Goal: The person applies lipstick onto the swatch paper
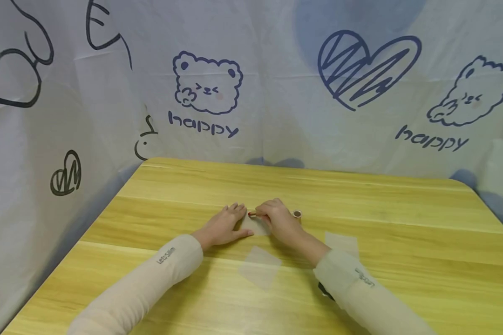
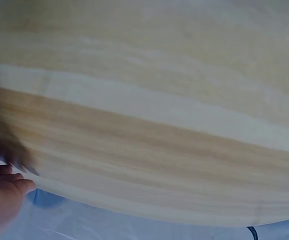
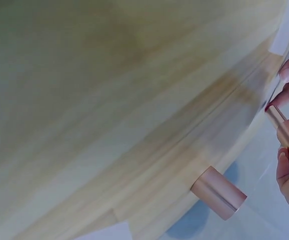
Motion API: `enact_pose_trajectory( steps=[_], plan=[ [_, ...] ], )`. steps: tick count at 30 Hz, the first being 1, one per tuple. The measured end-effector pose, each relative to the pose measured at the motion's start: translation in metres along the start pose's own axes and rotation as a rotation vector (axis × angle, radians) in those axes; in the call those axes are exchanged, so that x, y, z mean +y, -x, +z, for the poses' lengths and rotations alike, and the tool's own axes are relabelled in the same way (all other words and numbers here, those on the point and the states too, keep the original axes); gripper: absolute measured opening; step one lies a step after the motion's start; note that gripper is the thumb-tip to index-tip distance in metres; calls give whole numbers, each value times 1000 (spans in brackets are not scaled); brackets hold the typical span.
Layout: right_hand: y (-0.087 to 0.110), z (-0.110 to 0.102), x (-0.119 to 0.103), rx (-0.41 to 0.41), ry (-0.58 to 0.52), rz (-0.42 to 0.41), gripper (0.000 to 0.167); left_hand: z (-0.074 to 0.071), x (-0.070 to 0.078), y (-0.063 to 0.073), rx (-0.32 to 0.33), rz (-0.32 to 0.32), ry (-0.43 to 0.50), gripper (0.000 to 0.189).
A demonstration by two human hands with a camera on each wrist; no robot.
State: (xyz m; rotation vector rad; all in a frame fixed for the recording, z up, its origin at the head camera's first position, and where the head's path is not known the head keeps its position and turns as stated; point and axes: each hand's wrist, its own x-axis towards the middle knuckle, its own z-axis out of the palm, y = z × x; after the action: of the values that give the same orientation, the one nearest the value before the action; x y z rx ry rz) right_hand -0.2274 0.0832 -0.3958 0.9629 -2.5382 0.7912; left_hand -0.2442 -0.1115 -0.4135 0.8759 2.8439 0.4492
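My right hand [image 1: 282,222] grips a rose-gold lipstick [image 3: 284,132], its red tip pointing left over a small pale square of paper [image 1: 256,228]. The tip is at or just above the paper's upper part; I cannot tell if it touches. Fingers fairly straight and thumb spread, my left hand [image 1: 223,226] rests at the paper's left edge. Just right of the right hand, the lipstick's cap [image 1: 297,214] stands upright on the table, open end up. The left wrist view catches only part of the left hand, at its lower left corner.
Nearer to me on the wooden table [image 1: 172,186] lies a second pale square sheet [image 1: 260,267]. A third sheet [image 1: 343,243] lies to the right, partly behind the right sleeve. A white cloth [image 1: 268,93] with drawn bears and hearts hangs behind the table.
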Motion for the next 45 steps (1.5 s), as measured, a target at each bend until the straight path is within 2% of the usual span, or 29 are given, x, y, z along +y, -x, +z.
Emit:
enact_pose_trajectory(
  steps=[20,31,45],
  plan=[
    [-3,5,1,-7,92,-80,10,-1,0,0,-29,-10,5,70],
    [-6,3,-2,-42,134,-93,11,-1,0,0,-44,-21,21,70],
    [-5,4,-3,-33,190,-123,12,-1,0,0,-55,-36,32,70]
  ],
)
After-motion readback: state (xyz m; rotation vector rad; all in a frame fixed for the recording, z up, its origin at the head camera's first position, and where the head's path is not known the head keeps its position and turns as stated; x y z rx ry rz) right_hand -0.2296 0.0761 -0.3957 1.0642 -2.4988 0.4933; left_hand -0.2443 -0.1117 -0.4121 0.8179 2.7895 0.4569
